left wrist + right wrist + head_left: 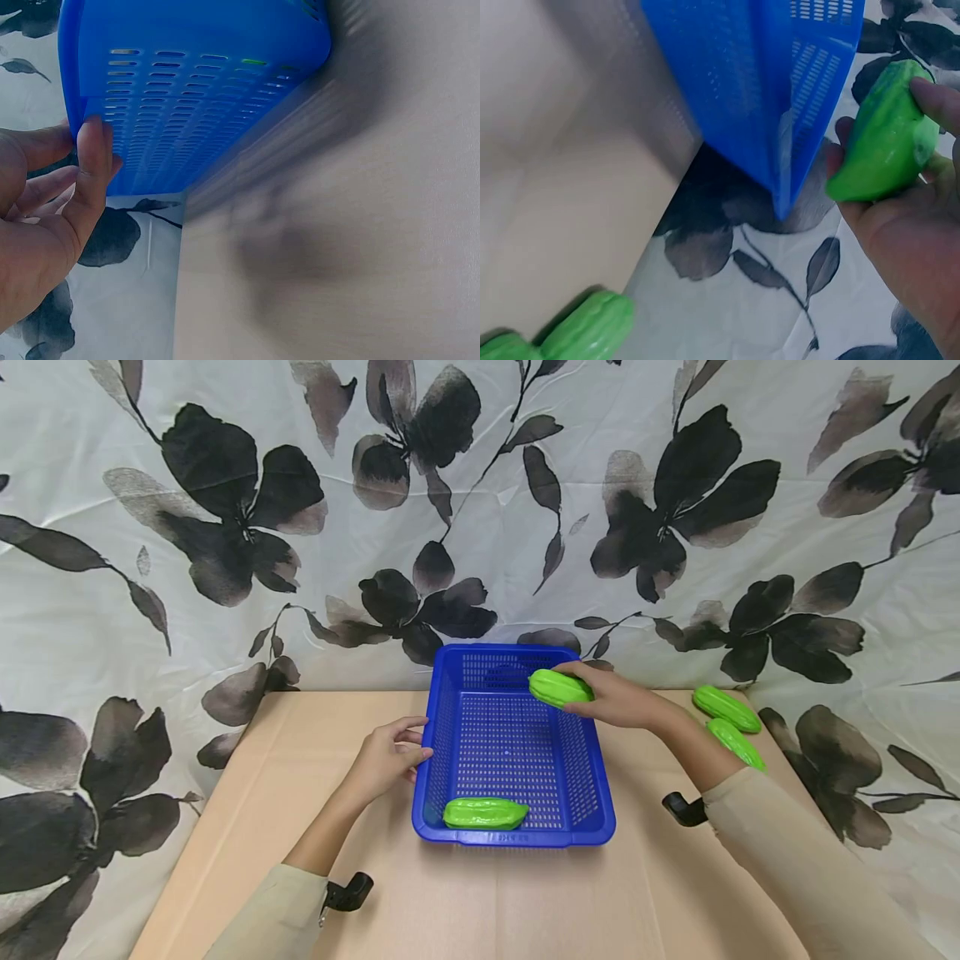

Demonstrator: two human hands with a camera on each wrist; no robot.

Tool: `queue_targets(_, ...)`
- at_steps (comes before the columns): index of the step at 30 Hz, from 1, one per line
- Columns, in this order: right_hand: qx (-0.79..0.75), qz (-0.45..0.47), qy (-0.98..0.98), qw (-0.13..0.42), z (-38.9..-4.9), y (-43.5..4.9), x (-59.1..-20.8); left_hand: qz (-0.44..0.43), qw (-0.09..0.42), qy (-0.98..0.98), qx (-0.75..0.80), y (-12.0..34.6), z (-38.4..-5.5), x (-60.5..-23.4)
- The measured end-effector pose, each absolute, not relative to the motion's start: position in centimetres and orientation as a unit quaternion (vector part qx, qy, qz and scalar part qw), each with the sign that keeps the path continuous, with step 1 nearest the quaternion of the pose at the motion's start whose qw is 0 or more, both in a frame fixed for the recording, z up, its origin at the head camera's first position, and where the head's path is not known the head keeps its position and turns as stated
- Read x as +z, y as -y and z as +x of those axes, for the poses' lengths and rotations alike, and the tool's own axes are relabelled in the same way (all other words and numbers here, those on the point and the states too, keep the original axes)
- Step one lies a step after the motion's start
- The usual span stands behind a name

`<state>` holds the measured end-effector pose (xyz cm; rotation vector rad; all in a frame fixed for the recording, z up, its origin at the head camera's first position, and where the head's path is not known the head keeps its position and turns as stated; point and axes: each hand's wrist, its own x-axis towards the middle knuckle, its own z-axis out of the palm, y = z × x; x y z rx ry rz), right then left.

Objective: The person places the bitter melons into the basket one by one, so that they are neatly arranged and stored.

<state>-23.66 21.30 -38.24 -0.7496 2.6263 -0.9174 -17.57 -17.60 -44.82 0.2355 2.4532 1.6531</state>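
Note:
A blue plastic basket (513,843) with slotted walls sits on the table. My left hand (382,760) pinches its left rim, thumb at the rim and fingers against the outer wall, as the left wrist view shows (67,187). Above the basket's far right corner, my right hand (618,695) grips a bright green ridged gourd (558,688). In the right wrist view the fingers and thumb wrap around this gourd (889,135), clear of the basket wall. Another green gourd (486,813) lies inside the basket along its near side.
Two more green gourds, one farther back (726,708) and one nearer (735,743), lie at the table's right edge beyond my right forearm. The light wooden table (555,902) ends at a white cloth (525,543) with dark flowers, hanging behind and around it.

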Motion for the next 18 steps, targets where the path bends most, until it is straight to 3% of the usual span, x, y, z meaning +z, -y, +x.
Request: queue_targets(18,-0.240,-0.286,-0.901,0.220,-23.4,-15.3,-37.4,0.084,0.092,-0.817,0.563,18.0,-17.1,-44.8)
